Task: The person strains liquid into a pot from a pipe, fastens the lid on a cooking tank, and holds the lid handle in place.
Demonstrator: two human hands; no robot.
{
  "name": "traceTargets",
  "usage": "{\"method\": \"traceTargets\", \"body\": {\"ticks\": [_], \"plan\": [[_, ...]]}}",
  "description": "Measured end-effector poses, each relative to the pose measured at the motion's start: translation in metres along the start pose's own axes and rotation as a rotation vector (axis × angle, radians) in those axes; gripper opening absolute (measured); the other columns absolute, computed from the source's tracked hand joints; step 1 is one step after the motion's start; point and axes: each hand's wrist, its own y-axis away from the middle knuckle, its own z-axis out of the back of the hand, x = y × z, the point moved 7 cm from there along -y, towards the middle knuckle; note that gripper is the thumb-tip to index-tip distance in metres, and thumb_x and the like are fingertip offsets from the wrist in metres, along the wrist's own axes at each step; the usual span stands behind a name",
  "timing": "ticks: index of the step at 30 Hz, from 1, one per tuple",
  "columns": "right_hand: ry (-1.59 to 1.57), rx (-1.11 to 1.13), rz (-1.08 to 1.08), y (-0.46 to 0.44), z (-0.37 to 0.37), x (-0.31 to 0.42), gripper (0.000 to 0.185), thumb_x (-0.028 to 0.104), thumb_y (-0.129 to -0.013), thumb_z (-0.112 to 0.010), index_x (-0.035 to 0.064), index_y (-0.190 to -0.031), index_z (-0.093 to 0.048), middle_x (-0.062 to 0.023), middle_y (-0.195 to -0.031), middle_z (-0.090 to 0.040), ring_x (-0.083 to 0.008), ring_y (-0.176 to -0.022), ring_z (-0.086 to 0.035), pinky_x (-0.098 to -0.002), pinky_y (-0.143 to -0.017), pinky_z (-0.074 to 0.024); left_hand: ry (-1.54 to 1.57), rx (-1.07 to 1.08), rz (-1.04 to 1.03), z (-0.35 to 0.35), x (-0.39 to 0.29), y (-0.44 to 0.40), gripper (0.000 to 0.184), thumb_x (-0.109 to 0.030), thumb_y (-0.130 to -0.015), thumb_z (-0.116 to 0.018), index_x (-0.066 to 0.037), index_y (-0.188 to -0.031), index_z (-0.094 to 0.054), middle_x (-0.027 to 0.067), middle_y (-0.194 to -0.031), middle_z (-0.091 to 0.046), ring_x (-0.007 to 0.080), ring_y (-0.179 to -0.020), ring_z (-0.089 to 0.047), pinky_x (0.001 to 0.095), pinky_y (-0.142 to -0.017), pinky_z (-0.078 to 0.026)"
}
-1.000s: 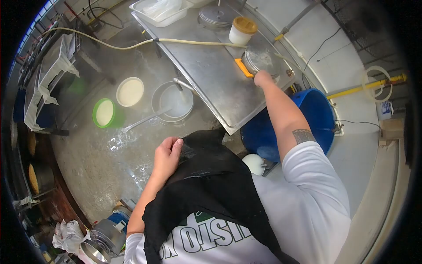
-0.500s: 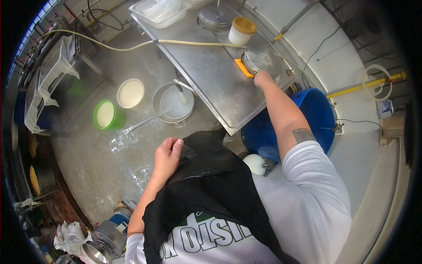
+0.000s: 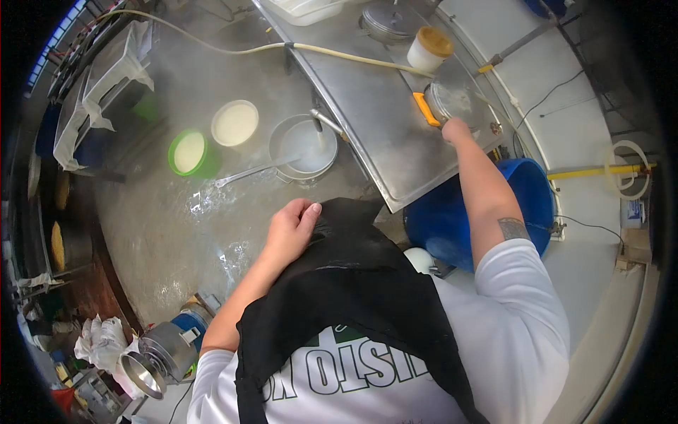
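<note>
My right hand (image 3: 458, 131) reaches out over the steel table (image 3: 360, 106), its fingers closed at the near rim of a round metal pan (image 3: 448, 100). What it grips is hidden. Right beside it lies an orange handle-like piece (image 3: 425, 110) against the pan. My left hand (image 3: 291, 225) is curled in front of my body, thumb pressed to the fingers, close by the edge of the black apron (image 3: 353, 247). No object shows in it. On the floor beyond stands a metal pot (image 3: 308, 171) of cloudy liquid, with a long-handled metal utensil (image 3: 247, 172) resting in it.
A green bucket (image 3: 205, 162) and a white bucket (image 3: 235, 123), both with pale contents, stand on the wet floor. A blue barrel (image 3: 441, 230) sits below the table's corner. A pale hose (image 3: 339, 53) crosses the table beside a brown-lidded white tub (image 3: 429, 49).
My view has turned, so the surroundings sit further right, and most of them higher. My right hand stays at the pan, and my left hand keeps its curled shape.
</note>
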Motion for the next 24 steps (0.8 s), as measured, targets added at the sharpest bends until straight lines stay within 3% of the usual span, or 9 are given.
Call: {"method": "traceTargets", "body": {"ticks": [9,24], "plan": [[0.064,-0.021,0.058,-0.01,-0.006,-0.003,0.027,0.01,-0.079,-0.063,-0.0014,-0.101,-0.072,-0.0235,-0.114,-0.067,-0.0373,-0.108,-0.065,-0.0417,-0.092,-0.0522,0.014,0.015,-0.009,-0.002,0.007,-0.001,0.031,-0.029,-0.096,-0.06,0.001,-0.101,-0.067,0.0159,-0.077,-0.067,0.0248,-0.07,-0.064,0.0371,-0.068,-0.05],[0.065,-0.008,0.053,0.002,0.002,0.003,0.029,0.01,-0.08,-0.061,-0.0005,-0.105,-0.072,-0.0235,-0.114,-0.067,-0.0374,-0.109,-0.064,-0.0418,-0.091,-0.052,0.036,0.017,-0.015,-0.006,0.01,0.001,0.03,-0.027,-0.097,-0.06,0.002,-0.101,-0.066,0.014,-0.076,-0.066,0.0218,-0.069,-0.062,0.0357,-0.066,-0.049]]}}
